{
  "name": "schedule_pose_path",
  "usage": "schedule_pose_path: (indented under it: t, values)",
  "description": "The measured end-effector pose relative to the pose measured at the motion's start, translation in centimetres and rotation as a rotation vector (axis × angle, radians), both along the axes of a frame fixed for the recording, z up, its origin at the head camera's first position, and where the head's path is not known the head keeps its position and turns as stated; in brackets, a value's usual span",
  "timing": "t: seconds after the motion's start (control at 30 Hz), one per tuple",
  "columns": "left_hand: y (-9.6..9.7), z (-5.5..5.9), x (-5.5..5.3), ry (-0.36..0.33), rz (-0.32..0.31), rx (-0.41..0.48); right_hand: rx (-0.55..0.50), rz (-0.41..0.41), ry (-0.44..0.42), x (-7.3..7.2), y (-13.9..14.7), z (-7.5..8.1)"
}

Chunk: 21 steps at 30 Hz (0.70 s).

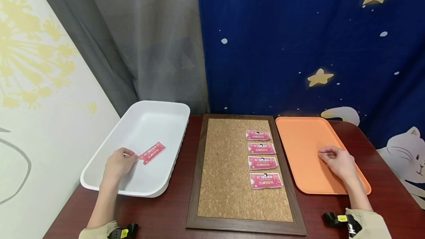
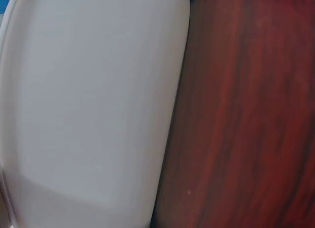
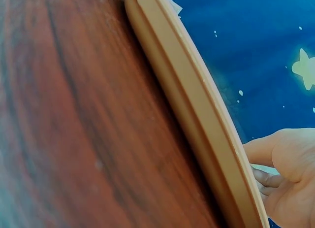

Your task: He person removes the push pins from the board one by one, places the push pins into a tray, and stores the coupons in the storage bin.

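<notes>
My left hand (image 1: 118, 163) reaches over the white tray (image 1: 103, 150) and pinches the lower left end of a pink paper coupon (image 1: 152, 153). The coupon slants upward to the right from the fingertips. Over the orange tray (image 1: 303, 139), my right hand (image 1: 338, 161) has thumb and forefinger brought together; I cannot tell if something small is between them. In the right wrist view, part of that hand (image 3: 295, 174) shows beyond the tray's rim. Several like coupons (image 1: 262, 162) form a column on the right side of a framed corkboard (image 1: 225, 180), each with a small dark pin at its top.
The corkboard lies between the two trays on a dark red wooden table (image 1: 162, 217). A grey curtain (image 1: 159, 40) and a blue starry curtain (image 1: 259, 47) hang behind. A patterned white wall (image 1: 40, 121) stands at left.
</notes>
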State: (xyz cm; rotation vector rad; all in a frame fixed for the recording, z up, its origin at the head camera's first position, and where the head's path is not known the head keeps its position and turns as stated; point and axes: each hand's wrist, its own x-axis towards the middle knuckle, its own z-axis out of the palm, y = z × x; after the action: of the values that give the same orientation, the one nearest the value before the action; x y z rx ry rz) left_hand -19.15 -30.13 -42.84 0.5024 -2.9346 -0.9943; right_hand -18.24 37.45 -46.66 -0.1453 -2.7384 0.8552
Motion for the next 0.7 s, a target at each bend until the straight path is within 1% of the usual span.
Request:
schedule_pose_path:
  t: [0.13, 0.4, 0.53, 0.63, 0.7]
  values:
    - [0.1, 0.1, 0.0, 0.037, -0.019, -0.003, -0.036, -0.007, -0.039, 0.0, 0.1, 0.2]
    - [0.7, 0.7, 0.1, 0.148, -0.075, 0.012, -0.075, -0.037, -0.067, 0.5, -0.2, 0.6]
    - [1.6, 1.3, 0.2, 0.169, -0.106, 0.043, -0.083, -0.038, -0.041, 0.6, -0.3, 1.0]
    - [2.2, 1.7, 0.3, 0.173, -0.126, 0.07, -0.092, -0.023, -0.013, 0.6, -0.5, 1.3]
    - [2.7, 2.0, 0.3, 0.188, -0.139, 0.078, -0.082, -0.012, 0.002, 0.6, -0.7, 1.6]
